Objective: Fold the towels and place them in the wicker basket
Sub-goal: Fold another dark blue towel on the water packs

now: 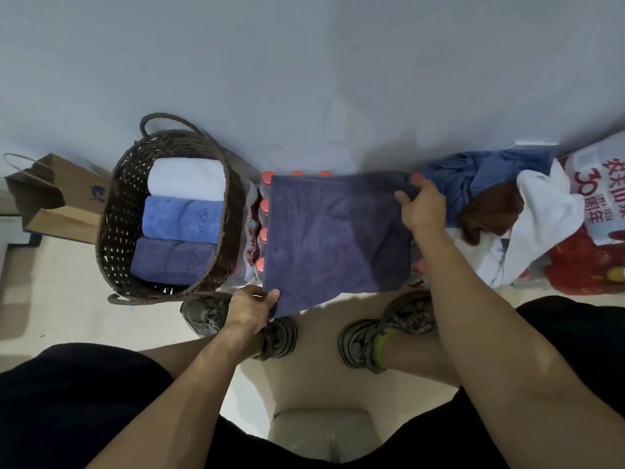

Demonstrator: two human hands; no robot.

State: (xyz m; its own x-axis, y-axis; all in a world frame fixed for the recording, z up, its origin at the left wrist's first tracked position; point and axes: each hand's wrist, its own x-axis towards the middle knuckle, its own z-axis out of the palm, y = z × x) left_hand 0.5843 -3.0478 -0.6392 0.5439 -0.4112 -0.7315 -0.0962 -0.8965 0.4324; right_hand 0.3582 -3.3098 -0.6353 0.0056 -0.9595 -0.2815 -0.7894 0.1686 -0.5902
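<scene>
Holding a dark purple towel (334,231) spread flat over a pack of red-capped bottles (264,211), the left hand (252,308) pinches its near left corner, thumb on top and fingers curled under, while the right hand (422,206) grips the far right corner, fingers bunched around the cloth. Head view: the wicker basket (118,211) sits just left of the bottles, holding three rolled towels in a row: white (186,179), blue (182,220), purple (172,262). An unfolded pile of towels (490,198) lies to the right and a brown paper bag (50,198) stands left of the basket.
</scene>
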